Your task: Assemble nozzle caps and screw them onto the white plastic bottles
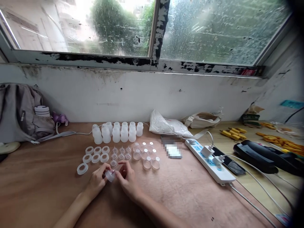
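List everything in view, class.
Frosted plastic bottles: about ten, white, back
Flat plastic rings: seven, translucent, left
Pointed teats: seven, clear, centre
Domed plastic caps: eight, clear, middle
Ribbed ring: one, translucent, front
Fabric backpack: one, grey, left
Crumpled packaging: uncounted, white, back
Power strip: one, white, right
Phone: one, black, beside strip
Plastic parts: several, yellow, right
Wooden table: one, brown, below
Window: one, grey-framed, above
Left hand: one, bare, holding ring
Right hand: one, bare, beside ring

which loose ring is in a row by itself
The front-left ring, nearest the camera; the other six rings lie behind it in two rows of three.
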`<action>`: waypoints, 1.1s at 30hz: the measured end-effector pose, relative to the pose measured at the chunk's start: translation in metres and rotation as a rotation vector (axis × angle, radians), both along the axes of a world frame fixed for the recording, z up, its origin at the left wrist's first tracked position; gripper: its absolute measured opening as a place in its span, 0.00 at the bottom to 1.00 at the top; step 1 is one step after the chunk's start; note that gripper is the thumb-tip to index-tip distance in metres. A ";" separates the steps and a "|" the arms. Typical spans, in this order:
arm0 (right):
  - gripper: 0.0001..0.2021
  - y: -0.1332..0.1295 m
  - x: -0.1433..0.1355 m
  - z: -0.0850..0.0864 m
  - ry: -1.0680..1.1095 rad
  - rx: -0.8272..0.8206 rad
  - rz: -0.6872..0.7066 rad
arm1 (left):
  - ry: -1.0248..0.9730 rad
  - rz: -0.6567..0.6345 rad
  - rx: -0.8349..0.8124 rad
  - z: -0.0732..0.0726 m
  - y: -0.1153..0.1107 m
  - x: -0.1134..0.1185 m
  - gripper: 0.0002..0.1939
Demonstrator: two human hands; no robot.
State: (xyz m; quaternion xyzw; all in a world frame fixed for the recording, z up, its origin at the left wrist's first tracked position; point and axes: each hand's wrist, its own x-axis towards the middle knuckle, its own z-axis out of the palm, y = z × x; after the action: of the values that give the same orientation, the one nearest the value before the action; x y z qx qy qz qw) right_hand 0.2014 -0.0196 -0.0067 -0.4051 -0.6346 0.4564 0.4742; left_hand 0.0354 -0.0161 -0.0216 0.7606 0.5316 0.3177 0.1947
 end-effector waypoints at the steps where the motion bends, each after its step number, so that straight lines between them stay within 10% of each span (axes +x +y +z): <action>1: 0.12 0.001 0.000 -0.001 0.016 -0.021 0.003 | -0.007 0.001 0.004 0.000 0.000 -0.001 0.03; 13: 0.13 0.010 0.000 -0.009 0.214 -0.213 0.204 | -0.079 -0.013 0.064 0.009 -0.009 -0.007 0.06; 25: 0.13 0.002 0.014 -0.010 0.190 -0.150 0.116 | -0.043 -0.053 0.105 0.018 -0.022 0.004 0.08; 33: 0.18 0.008 0.025 -0.009 0.184 -0.133 0.001 | 0.117 0.060 0.109 0.057 0.019 -0.005 0.14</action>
State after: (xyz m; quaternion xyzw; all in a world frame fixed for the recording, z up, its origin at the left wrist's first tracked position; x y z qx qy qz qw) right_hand 0.2264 -0.0114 -0.0161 -0.3919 -0.5569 0.5330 0.5022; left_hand 0.0304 0.0031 0.0351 0.7710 0.5467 0.3067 0.1121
